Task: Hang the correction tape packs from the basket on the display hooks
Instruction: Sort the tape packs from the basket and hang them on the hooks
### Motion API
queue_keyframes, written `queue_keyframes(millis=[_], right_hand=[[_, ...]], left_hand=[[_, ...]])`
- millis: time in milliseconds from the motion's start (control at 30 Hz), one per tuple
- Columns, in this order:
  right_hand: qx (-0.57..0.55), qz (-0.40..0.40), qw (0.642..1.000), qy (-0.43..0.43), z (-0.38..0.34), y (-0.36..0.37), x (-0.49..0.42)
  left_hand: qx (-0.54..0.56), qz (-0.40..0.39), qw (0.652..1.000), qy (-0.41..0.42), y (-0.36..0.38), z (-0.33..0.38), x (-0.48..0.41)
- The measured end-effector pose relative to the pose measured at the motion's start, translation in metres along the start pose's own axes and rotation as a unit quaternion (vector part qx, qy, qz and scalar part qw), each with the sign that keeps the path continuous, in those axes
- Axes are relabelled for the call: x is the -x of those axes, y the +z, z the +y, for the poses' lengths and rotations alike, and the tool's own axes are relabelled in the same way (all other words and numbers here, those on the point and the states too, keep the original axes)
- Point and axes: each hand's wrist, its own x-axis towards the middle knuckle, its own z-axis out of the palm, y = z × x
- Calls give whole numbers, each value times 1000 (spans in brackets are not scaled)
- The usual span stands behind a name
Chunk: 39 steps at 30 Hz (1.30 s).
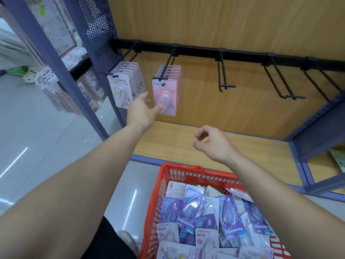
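Fingers [144, 95] of the left hand [142, 113] spread, thumb touching the hung pink pack [165, 96]; right hand [214, 143] hovers loosely curled, empty.

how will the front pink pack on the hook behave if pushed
Hanging by one hole on the hook, the pink pack would probably swing freely. Flat card with a small clear blister suggests light, fairly stiff. The left hand touching the glossy blister might slip.

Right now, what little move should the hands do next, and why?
Probably the right hand should dip into the orange plastic basket and take one purple correction tape pack. That hand hangs empty above the basket, which is full of packs, and the black metal hooks to the right are bare. The left hand only touches the front pink pack, already hung.
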Motion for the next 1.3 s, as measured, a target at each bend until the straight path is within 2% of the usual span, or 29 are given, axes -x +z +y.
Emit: queue_keyframes(millis=[100, 200, 400, 467, 600, 700, 900, 967, 1100, 1233, 1300], right_hand=[[8, -9, 1000, 6, 19, 3, 24], [17, -22, 999, 27, 53, 4, 58], [6, -22, 988, 153, 145, 3, 129], [11, -36, 982, 187, 172, 6, 145], [-14, -85, 969, 231, 208, 26, 161], [-43, -112, 963, 242, 222, 50, 161], [63, -35, 962, 263, 224, 93, 153], [55, -22, 959, 276, 224, 97, 152], [-92, 16, 958, 272, 231, 87, 152], [-257, 57, 927, 266, 232, 67, 154], [-319, 46, 914, 246, 223, 60, 154]], left_hand=[[-116, -62, 990, 44, -6, -16, 29], [-212, -157, 962, 67, -2, -29, 74], [-352, -337, 865, 122, 39, -67, 168], [-354, -372, 851, 111, 59, -79, 189], [-306, -380, 872, 47, 101, -103, 212], [-282, -342, 896, -2, 132, -117, 217], [-244, -263, 931, -72, 163, -136, 212], [-213, -247, 942, -79, 166, -139, 207], [-125, -245, 955, -112, 166, -135, 199], [-8, -215, 965, -147, 154, -134, 191], [57, -215, 959, -176, 145, -132, 190]])
